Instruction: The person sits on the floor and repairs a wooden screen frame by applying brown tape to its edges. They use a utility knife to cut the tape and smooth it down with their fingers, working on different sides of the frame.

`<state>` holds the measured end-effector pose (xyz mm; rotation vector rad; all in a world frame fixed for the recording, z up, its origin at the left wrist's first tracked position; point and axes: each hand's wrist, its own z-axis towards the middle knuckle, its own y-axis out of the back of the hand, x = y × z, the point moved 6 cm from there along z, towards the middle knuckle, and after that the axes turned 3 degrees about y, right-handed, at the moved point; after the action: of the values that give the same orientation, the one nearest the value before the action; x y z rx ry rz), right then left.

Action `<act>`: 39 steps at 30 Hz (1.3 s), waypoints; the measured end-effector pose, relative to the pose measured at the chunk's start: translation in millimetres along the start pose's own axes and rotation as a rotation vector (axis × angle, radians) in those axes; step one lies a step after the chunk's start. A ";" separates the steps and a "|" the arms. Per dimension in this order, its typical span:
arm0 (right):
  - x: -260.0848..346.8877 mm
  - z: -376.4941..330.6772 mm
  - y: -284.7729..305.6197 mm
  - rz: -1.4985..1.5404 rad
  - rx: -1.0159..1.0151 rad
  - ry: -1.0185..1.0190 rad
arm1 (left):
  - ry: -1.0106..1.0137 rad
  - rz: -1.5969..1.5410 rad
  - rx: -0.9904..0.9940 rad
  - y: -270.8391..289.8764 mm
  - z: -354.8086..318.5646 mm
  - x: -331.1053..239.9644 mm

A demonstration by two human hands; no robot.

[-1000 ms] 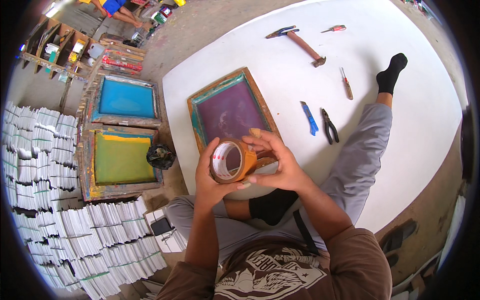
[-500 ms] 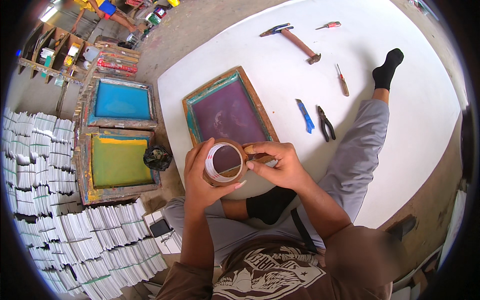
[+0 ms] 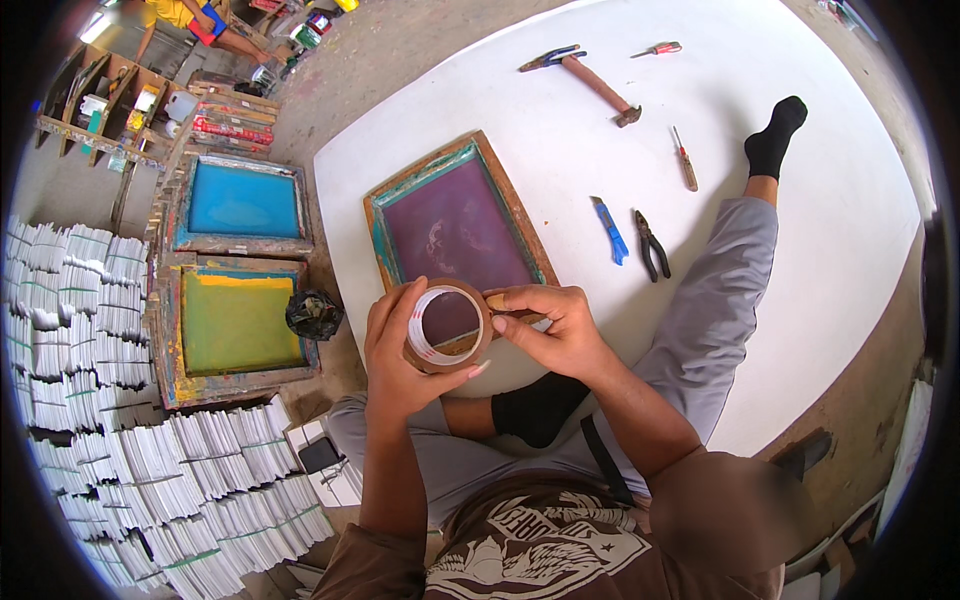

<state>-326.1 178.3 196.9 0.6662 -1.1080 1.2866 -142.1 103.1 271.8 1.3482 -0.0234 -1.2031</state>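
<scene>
far left, a blue frame (image 3: pixel 240 200) and a green frame (image 3: pixel 232 322) lie beside paper stacks (image 3: pixel 150 490). the left hand (image 3: pixel 405 350) grasps a tape roll (image 3: pixel 447 326) over the near edge of a purple frame (image 3: pixel 456 226). the right hand (image 3: pixel 555 328) pinches the tape's end. right: cutter (image 3: pixel 609 229), pliers (image 3: pixel 651 244).

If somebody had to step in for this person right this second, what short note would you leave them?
Left hand: grips the roll of brown tape from the side, held above the lap.
Right hand: fingertips pinch at the roll's outer edge, where the tape end seems to be.
Purple-mesh screen frame: flat on the white sheet, just beyond the hands.
Blue cutter and pliers: to the right of the frame.
Done: roll in hand. Left: no strip of tape looks pulled out yet.
</scene>
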 end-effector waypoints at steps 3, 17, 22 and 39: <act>-2.2 -1.1 -0.3 0.006 -0.001 -0.012 | 0.006 -0.027 0.004 0.0 0.2 0.7; -5.2 -3.1 0.4 0.036 -0.069 -0.066 | 0.031 0.013 -0.007 -1.6 -0.1 2.1; -8.8 -4.7 4.9 -0.038 -0.112 -0.122 | 0.009 0.170 -0.091 2.1 1.0 -3.1; -10.6 -3.2 -3.5 -0.236 -0.035 -0.181 | -0.140 0.389 -0.108 0.0 4.3 -16.2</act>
<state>-320.9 176.1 186.7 0.8730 -1.1567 1.0182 -152.2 110.7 282.9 1.1010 -0.3035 -0.9510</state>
